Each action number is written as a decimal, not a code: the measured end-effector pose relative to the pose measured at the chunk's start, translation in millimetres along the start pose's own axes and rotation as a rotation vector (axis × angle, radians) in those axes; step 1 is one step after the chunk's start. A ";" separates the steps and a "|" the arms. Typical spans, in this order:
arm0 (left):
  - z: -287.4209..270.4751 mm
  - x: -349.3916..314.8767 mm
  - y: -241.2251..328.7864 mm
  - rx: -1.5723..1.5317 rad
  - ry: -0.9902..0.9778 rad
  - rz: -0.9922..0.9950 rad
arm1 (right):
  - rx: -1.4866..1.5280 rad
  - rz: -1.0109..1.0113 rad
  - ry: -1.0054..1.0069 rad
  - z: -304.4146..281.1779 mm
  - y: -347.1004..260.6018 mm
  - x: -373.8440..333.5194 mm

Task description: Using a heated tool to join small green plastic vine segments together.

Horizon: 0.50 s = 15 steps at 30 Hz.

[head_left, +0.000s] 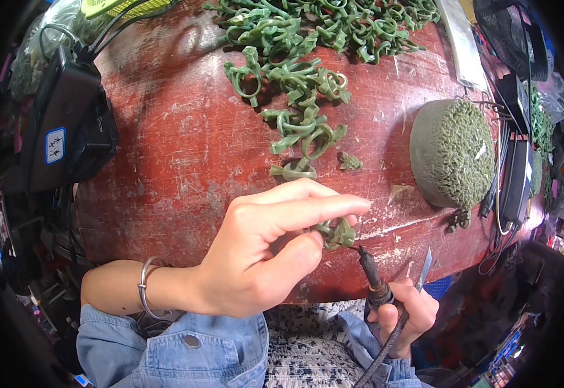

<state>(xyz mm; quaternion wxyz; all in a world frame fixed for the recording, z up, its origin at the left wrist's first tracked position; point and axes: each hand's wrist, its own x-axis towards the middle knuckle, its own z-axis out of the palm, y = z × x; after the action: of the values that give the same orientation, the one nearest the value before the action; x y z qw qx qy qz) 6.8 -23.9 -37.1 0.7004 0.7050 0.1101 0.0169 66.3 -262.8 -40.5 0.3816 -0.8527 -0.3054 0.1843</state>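
My left hand [262,246] is closed in a pinch around a small green wax-like ring piece [341,234], its index finger stretched out above it. Beside the piece is the thin dark tip of a soldering iron [372,275], apparently at or very near its lower edge. My right hand [414,317] grips this corded iron by its handle. A pointed metal blade [426,266] also sticks up from between the right fingers; its lower part is hidden. Just beyond the left hand lies another green ring [297,171], with a small green scrap [350,161] to its right.
Many green ring pieces [359,29] are heaped at the back of the worn red table [172,161], trailing toward me. A round grey-green block with a crumbly face [453,155] stands at right, near cables and black adapters [520,181]. A black device [68,123] stands at left.
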 end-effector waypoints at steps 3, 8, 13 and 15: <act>0.0 0.6 -0.1 0.007 -0.001 -0.001 | -0.008 -0.001 0.001 0.3 -0.1 0.3; -0.2 0.5 0.1 0.012 0.000 -0.013 | -0.029 -0.036 0.017 0.5 2.3 -1.0; -1.1 1.0 0.8 0.023 -0.004 -0.008 | -0.022 -0.029 0.005 -0.4 1.8 -0.5; -1.0 1.3 0.9 0.024 -0.008 -0.013 | -0.014 -0.024 0.004 0.1 2.1 -0.5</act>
<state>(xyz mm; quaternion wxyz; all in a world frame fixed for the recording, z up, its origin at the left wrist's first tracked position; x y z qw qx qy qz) 8.0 -22.7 -36.4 0.6924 0.7127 0.1120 0.0085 66.6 -264.2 -42.1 0.3784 -0.8520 -0.3160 0.1759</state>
